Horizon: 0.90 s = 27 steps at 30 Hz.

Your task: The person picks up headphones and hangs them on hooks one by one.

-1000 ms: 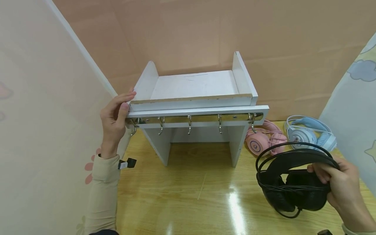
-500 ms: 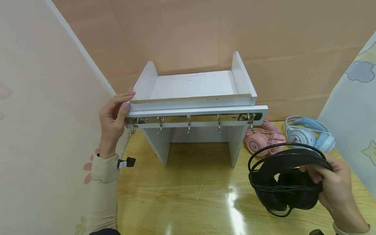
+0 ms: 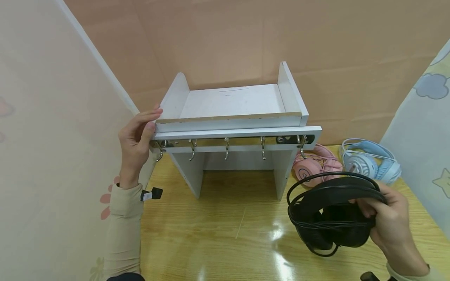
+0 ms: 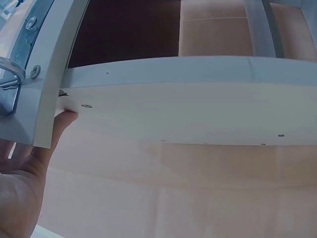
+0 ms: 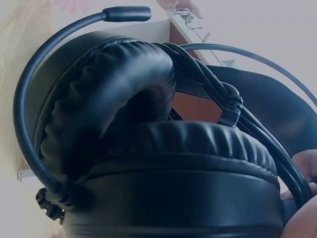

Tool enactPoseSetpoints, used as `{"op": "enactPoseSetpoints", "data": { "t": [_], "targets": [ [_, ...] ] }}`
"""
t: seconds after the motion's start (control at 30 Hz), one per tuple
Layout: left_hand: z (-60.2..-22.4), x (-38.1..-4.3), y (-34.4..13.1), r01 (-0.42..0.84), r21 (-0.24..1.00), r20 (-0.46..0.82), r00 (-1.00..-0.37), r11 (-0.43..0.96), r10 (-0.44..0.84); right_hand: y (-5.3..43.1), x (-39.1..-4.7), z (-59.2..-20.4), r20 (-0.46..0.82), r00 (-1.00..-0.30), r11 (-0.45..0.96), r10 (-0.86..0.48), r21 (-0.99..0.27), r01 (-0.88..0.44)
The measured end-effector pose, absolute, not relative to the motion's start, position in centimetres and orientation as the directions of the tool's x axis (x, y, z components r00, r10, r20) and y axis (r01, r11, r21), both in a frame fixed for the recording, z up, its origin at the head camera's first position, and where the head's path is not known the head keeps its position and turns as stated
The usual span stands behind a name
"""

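My right hand (image 3: 390, 222) grips a black headset (image 3: 334, 208) by its headband, to the right of a white shelf rack (image 3: 230, 124). In the right wrist view the black headset (image 5: 168, 183) shows its padded ear cups, a bundled cable and a boom microphone (image 5: 128, 13). At the left end of the rack, my left hand (image 3: 135, 142) holds the corner, thumb at the front and fingers along the side. The left wrist view has the hand (image 4: 29, 183) behind the rack's front board (image 4: 52, 64). Metal hooks (image 3: 227, 148) line that board, all bare.
A pink headset (image 3: 311, 169) and a light blue headset (image 3: 369, 162) lie on the wooden table (image 3: 218, 234), right of the rack. Patterned walls (image 3: 63, 156) stand at both sides, with a brown backing (image 3: 225, 39) behind.
My right hand has carried the black headset leftward, nearer the rack, keeping its grip. The left hand stays at the rack's corner.
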<state>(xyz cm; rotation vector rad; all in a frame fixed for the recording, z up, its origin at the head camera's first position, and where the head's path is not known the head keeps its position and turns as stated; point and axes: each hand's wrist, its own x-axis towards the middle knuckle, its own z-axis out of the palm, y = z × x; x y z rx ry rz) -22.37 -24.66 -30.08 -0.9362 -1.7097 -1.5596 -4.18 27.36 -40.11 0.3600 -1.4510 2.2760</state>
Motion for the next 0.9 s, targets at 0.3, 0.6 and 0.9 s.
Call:
{"op": "enactPoseSetpoints", "data": {
  "t": [0.3,0.6,0.9],
  "targets": [
    [-30.0,-22.3,-24.6,0.835,0.548,0.83,-0.549,0.041,0.093,25.6,-4.1,-38.6,0.378,-0.894,-0.309,0.242,-0.843,-0.44],
    [-30.0,-22.2,-24.8,0.834,0.55,0.828,-0.552,0.05,0.092,24.8,-5.0,-39.0,0.454,-0.863,-0.424,0.222,-0.752,-0.505],
    [-30.1,-22.5,-24.8,0.836,0.549,0.832,-0.547,0.012,0.094,23.5,-5.8,-38.9,0.505,-0.827,-0.434,0.248,-0.705,-0.561]
  ]
}}
